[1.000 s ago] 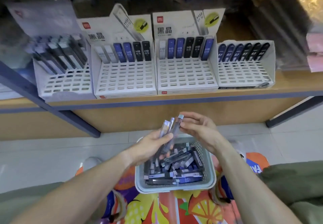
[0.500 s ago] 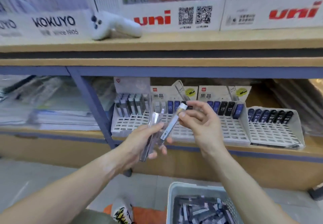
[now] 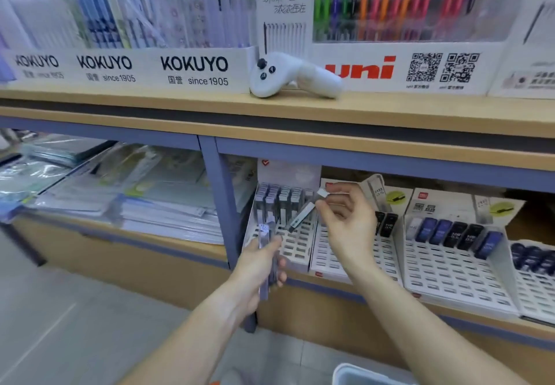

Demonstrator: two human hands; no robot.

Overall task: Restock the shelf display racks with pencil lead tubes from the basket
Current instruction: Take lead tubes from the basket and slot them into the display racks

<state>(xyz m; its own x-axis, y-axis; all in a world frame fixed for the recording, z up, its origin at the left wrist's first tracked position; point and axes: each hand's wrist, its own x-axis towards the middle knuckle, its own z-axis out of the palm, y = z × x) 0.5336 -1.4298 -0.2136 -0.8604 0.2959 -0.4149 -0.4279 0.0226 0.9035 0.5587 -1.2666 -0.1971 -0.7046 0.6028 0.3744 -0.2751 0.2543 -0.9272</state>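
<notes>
Several white slotted display racks stand side by side on the lower shelf. My right hand [image 3: 345, 222] pinches one grey pencil lead tube [image 3: 303, 213] by its white cap, tilted, just above the leftmost rack [image 3: 295, 249]. That rack holds a back row of grey tubes [image 3: 279, 201]. My left hand [image 3: 258, 267] grips a small bunch of lead tubes [image 3: 265, 252] upright in front of the same rack. The rack to the right [image 3: 450, 270] has blue and black tubes along its back row. Only the basket's white rim [image 3: 360, 374] shows at the bottom edge.
A blue shelf post [image 3: 223, 204] stands left of the racks. Stacked plastic-wrapped stationery [image 3: 120, 192] fills the shelf to the left. On the upper shelf lies a white handheld controller [image 3: 291, 77] before pen display boxes [image 3: 195, 66].
The view has risen from the basket to the shelf. Both hands moved up and toward the leftmost rack, and my right hand has drawn one tube away from the bunch.
</notes>
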